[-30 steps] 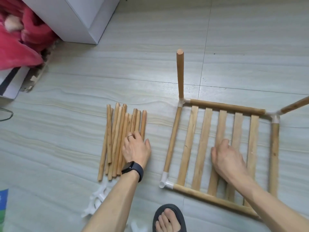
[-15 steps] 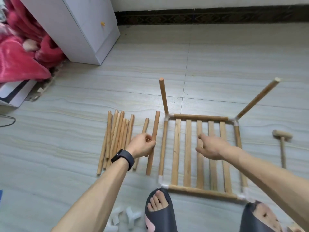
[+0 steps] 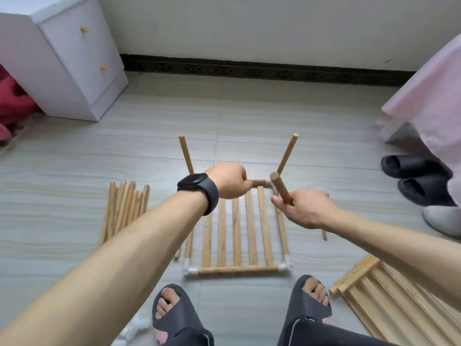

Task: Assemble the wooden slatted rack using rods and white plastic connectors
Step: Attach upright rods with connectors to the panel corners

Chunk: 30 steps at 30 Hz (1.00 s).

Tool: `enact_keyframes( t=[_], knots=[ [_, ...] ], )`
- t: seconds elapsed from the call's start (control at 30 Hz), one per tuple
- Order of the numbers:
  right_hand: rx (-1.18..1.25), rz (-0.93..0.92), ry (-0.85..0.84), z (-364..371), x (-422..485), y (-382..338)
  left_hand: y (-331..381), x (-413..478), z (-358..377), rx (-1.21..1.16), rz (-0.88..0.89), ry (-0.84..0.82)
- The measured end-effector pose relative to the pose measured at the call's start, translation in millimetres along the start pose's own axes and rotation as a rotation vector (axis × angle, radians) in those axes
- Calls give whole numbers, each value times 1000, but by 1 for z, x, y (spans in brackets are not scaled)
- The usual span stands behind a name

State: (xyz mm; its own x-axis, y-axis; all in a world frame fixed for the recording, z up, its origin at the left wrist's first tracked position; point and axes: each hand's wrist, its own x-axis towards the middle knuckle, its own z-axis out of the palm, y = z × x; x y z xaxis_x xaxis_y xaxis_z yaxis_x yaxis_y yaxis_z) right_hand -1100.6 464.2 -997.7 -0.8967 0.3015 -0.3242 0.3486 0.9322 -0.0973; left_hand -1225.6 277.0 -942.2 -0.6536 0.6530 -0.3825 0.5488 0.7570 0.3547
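Head view: the half-built slatted rack (image 3: 237, 233) lies flat on the tiled floor (image 3: 62, 158) at centre frame, with white plastic connectors (image 3: 188, 269) at its two near corners. Two upright rods (image 3: 186, 156) stand in its far corners, at 11 and 1 o'clock, leaning outward.

The hands are apart over the far half of the rack. The right hand (image 3: 304, 208) is clamped around a loose rod (image 3: 280, 187), whose free end tilts up toward the camera and covers the rack's far right corner. The left hand (image 3: 228, 181), with a dark watch (image 3: 199, 191) on its wrist, is curled at the far rail. I cannot tell whether it grips anything. Its forearm crosses the rack's left side and hides that rail.

A pile of rods (image 3: 124, 208) lies at 9 o'clock, just beside the rack. Spare connectors (image 3: 129, 330) sit at 7 o'clock by the person's left foot. Both feet, in dark slides (image 3: 174, 318), stand at 6 o'clock against the near rail.

A second slatted panel (image 3: 389, 300) rests at 4 o'clock. A thin wooden handle (image 3: 324, 234) pokes out below the right wrist. Slippers (image 3: 411, 168) sit at 3 o'clock, under a hanging pink cloth (image 3: 429, 101). A white cabinet (image 3: 74, 58) stands at 10 o'clock, well apart.
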Motion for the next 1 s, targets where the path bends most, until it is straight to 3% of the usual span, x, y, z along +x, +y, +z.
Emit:
enact_keyframes(
  t=[0.07, 0.13, 0.23, 0.37, 0.53, 0.7, 0.83, 1.0],
  knots=[
    [222, 93, -114, 13, -10, 22, 4, 8, 41, 172, -35, -9],
    [389, 127, -156, 34, -17, 37, 4, 16, 95, 128, -56, -129],
    [599, 176, -141, 72, -24, 48, 0, 25, 180, 57, -94, -285],
    [885, 318, -103, 124, -38, 65, -2, 32, 269, 120, -129, -363],
    [1078, 483, -34, 163, -58, 79, -19, 33, 321, 156, -108, -345],
    [1065, 400, 22, 168, -63, 80, -30, 39, 335, 132, -108, -273],
    [807, 253, 47, 172, -62, 66, -27, 45, 335, 131, -117, -260],
    [735, 271, -11, 174, -40, 61, -27, 44, 335, 127, -106, -252]
  ],
)
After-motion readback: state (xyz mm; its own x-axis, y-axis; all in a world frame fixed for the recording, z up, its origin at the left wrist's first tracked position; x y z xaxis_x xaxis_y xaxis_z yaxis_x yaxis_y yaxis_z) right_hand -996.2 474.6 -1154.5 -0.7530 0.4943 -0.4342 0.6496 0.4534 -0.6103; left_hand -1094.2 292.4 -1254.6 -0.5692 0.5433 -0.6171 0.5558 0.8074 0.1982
